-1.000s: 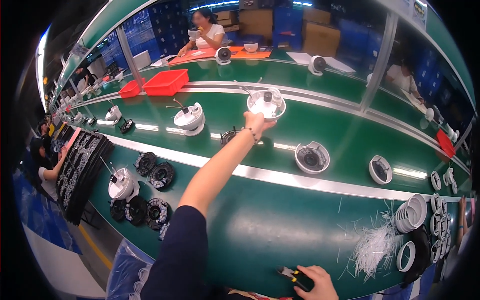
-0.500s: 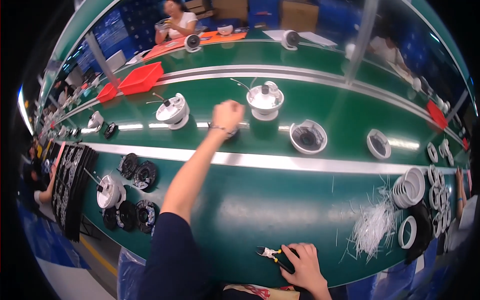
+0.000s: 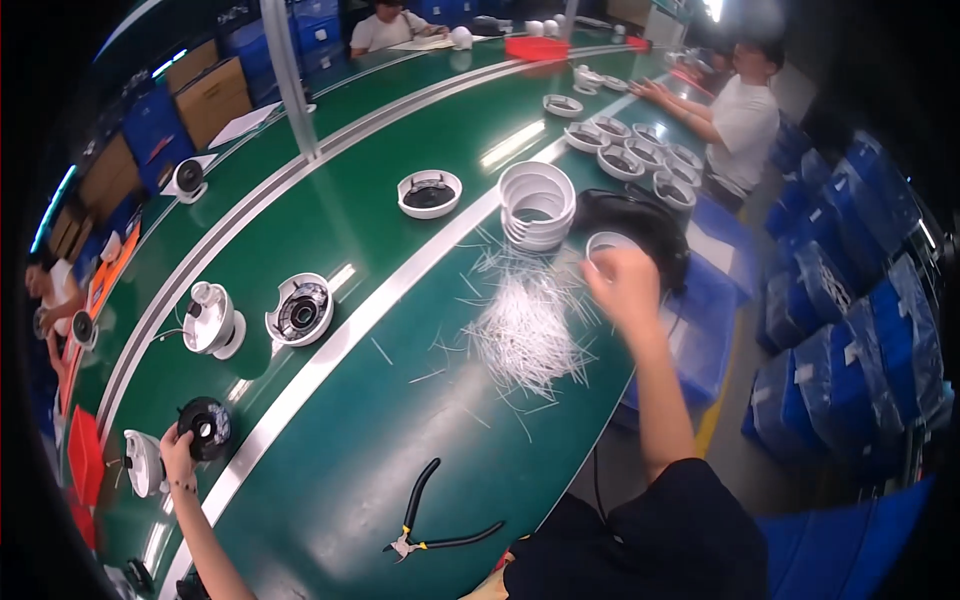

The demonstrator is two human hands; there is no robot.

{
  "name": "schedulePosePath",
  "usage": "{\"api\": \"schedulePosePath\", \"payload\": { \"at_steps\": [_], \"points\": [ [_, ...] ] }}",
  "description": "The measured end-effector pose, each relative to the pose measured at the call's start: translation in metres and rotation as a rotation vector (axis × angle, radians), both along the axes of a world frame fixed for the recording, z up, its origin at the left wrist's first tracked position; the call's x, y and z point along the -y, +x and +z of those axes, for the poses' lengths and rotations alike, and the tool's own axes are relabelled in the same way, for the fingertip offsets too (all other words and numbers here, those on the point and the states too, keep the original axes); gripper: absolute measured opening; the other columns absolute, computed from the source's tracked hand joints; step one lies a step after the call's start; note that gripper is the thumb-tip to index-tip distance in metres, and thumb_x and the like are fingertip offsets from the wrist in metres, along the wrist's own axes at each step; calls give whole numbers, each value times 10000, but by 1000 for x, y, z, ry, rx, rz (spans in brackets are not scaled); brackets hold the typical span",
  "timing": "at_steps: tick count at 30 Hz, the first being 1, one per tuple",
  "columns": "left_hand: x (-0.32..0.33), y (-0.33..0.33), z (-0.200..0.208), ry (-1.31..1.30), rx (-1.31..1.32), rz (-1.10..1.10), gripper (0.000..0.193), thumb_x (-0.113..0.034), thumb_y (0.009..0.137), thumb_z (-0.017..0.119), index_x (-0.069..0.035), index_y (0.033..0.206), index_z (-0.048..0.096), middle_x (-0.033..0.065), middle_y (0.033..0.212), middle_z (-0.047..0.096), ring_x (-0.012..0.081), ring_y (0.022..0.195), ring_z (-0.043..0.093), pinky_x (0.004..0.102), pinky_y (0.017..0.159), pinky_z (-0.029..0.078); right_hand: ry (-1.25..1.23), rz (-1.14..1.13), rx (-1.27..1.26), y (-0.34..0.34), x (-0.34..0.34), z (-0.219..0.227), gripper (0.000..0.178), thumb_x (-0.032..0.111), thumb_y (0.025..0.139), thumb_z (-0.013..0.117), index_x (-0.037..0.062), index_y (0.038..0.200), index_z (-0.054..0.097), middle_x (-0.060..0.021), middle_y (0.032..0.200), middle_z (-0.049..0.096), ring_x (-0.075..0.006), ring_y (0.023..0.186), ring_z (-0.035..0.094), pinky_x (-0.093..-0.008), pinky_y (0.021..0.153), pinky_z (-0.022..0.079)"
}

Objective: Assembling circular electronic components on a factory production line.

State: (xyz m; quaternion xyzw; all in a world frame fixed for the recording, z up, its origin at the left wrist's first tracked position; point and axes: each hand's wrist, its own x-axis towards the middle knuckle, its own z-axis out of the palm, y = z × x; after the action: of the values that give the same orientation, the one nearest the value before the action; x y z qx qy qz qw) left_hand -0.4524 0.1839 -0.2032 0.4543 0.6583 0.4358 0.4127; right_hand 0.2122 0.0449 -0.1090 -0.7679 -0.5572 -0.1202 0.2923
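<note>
Holding the disc [image 3: 214, 418] at its edge, my left hand [image 3: 178, 455] is above the belt [image 3: 370, 225], on the far side of the rail [image 3: 340, 350]. Its fingers are bent and seem to pinch the rim; from my remote place I cannot tell if the disc is lifted or rests. One white shell [image 3: 148, 463] is just beside this hand. My right hand [image 3: 625, 285] is at the ring [image 3: 605, 238], near the right end of the desk [image 3: 340, 450]. Its fingers are blurred, so I cannot tell whether they grip the ring or only touch it.

Because the two hands are far apart, I judge that attention to one can spoil the other. The disc could slip if the pinch is too shallow, and a careless wrist could knock the shell. Beside the ring stand the stack [image 3: 538, 185] and the loose strips [image 3: 525, 335]; a low sweep of the right hand could topple the stack or drag strips along. The pliers [image 3: 406, 544] lie with handles spread near the desk's near edge, where a sleeve could push them off.
</note>
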Motion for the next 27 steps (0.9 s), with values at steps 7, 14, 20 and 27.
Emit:
{"api": "schedulePosePath", "payload": {
  "at_steps": [7, 14, 20, 27],
  "points": [
    [149, 33, 82, 151, 293, -65, 394, -47, 796, 456, 27, 1181, 415, 101, 1119, 515, 195, 1015, 513, 302, 880, 402, -399, -94, 180, 59, -31, -65, 274, 279, 666, 628, 25, 767, 647, -182, 777, 611, -335, 751, 587, -396, 689, 460],
    [254, 73, 62, 230, 702, 277, 420, -53, 701, 456, 6, 1117, 464, 93, 1018, 555, 206, 918, 541, 325, 845, 425, 17, -183, 124, 3, 33, -25, 174, 169, 768, 578, 35, 864, 634, -184, 723, 598, -320, 650, 590, -376, 577, 445],
    [287, 141, 44, 176, 1020, 399, 377, -91, 757, 421, 10, 1118, 459, 121, 1047, 549, 227, 943, 542, 352, 840, 438, 372, 597, 229, -126, 10, 6, 150, 68, 705, 645, 2, 838, 625, -107, 728, 619, -224, 599, 574, -295, 549, 438],
    [251, 131, 9, 204, 974, 456, 234, -56, 806, 425, -16, 1035, 454, 107, 1014, 549, 210, 921, 558, 361, 810, 461, -97, 1487, 161, -263, -22, -57, 371, 333, 581, 732, 54, 780, 590, -89, 657, 559, -259, 656, 555, -349, 613, 441]
  ]
}}
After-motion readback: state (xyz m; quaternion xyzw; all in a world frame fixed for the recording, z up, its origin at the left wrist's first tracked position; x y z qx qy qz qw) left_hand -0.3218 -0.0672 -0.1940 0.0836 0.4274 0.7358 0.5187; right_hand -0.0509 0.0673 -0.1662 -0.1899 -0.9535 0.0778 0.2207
